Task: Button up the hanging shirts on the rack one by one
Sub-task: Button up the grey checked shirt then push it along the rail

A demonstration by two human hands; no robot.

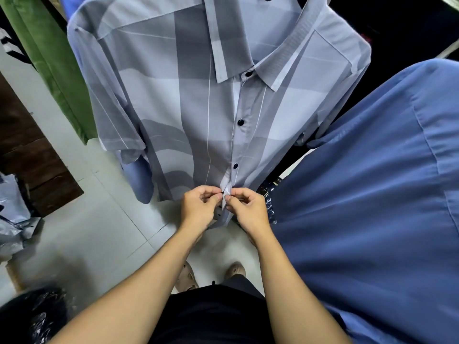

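your left hand (198,207) and right hand (248,209) pinch the grey shirt (173,108) placket at 6 o'clock; thin fabric may slip, missing the buttonhole

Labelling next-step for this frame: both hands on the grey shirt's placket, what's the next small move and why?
Probably push the button through its hole. Three dark buttons above, the lowest, look fastened, and the left hand and right hand pinch the two edges of the grey shirt together just below.

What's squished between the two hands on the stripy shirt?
In the head view, the left hand and right hand pinch the grey shirt's front edge between them, just below its lowest fastened button.
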